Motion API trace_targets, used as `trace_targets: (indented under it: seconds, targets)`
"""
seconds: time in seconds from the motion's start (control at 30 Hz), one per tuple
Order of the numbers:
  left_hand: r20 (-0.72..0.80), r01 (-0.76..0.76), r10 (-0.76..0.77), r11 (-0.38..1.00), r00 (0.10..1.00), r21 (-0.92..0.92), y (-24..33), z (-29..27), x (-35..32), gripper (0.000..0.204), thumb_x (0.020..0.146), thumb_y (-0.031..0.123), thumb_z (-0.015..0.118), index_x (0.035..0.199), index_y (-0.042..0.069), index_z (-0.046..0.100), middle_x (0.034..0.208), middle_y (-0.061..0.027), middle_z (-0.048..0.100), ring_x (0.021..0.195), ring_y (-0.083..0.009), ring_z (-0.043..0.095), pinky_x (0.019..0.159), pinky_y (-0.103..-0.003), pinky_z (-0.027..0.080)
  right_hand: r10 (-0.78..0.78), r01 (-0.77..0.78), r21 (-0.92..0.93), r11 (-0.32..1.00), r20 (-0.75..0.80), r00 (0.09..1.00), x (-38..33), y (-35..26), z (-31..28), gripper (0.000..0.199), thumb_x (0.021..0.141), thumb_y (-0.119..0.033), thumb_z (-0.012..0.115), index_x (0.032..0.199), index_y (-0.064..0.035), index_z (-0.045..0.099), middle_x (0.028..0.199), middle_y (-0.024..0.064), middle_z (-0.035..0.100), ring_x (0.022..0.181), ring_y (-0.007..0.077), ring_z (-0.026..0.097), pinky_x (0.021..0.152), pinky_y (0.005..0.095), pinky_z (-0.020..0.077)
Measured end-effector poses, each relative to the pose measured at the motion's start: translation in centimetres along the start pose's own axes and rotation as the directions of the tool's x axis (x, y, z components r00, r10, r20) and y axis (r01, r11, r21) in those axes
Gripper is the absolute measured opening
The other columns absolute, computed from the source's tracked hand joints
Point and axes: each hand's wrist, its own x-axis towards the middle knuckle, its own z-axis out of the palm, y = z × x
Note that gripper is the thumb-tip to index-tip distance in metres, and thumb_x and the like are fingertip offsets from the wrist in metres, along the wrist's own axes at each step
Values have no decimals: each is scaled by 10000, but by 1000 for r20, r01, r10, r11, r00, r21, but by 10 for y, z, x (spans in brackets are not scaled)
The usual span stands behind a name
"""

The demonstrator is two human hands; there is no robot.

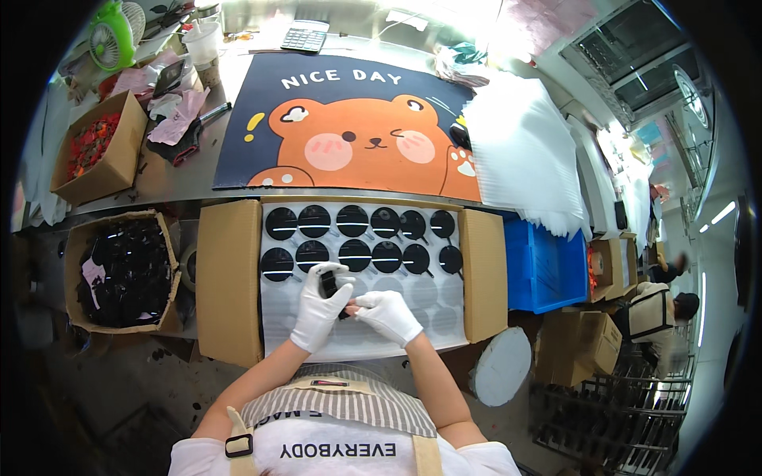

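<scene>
My left hand (320,308), in a white glove, is closed around a glossy black piece (329,284), seen nearly edge-on; its full shape is hidden by the fingers. My right hand (387,316), also gloved, pinches at the lower end of that piece, with the fingertips close to my left thumb. Both hands are above an open cardboard carton (230,282). Inside it, two rows of round glossy black discs (354,255) with short stems lie on a white foam sheet (282,313). More round shapes show faintly through the sheet nearer to me.
A box of black pieces (127,270) stands left of the carton, a blue bin (546,266) right. The bench behind holds a bear-printed mat (361,151), stacked white foam sheets (528,147), a box of red pieces (99,151) and a green fan (111,40). Another person (655,317) is far right.
</scene>
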Motion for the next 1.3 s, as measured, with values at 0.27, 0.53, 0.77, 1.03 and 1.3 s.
trace_targets:
  seconds: [0.27,0.53,0.77,1.03,1.3]
  targets:
    - [-25,-10,2,959,1000,-283,3,-32,-20,264,978,131,539,1227,47,515,1274,-99,567,1082,-188,602,932,-342,509,119,-114,-52,992,107,987,0,-29,18,199,811,-154,763,935,1,747,754,30,718,658,48,582,615,233,497]
    - [-405,-317,125,833,906,-453,79,-89,-13,268,1023,287,492,1230,117,497,1268,-102,551,1193,-273,555,989,-414,489,-101,147,-485,862,119,988,27,-53,57,199,815,-293,694,870,-115,763,761,133,695,670,296,667,639,372,522]
    - [-361,-217,101,930,927,-298,91,-97,-22,215,1022,182,489,1220,101,506,1238,-97,563,1138,-242,586,969,-387,507,116,-87,-869,487,-35,993,10,-33,-4,218,794,-309,693,745,-105,751,726,150,695,711,323,695,661,421,556]
    - [72,-155,161,593,984,790,61,-83,-29,353,786,144,746,1100,35,628,1235,-133,599,1029,-217,633,883,-344,515,308,-387,-821,420,-272,912,-42,22,-97,155,801,-308,687,810,-184,779,783,103,711,781,295,695,709,402,542]
    - [219,-213,92,-70,971,975,56,-54,-44,417,721,124,730,1129,101,646,1269,-94,588,904,-293,604,762,-396,530,285,-537,-779,322,-461,840,-71,41,-105,151,816,-309,684,835,-162,714,821,108,707,788,304,688,713,421,539]
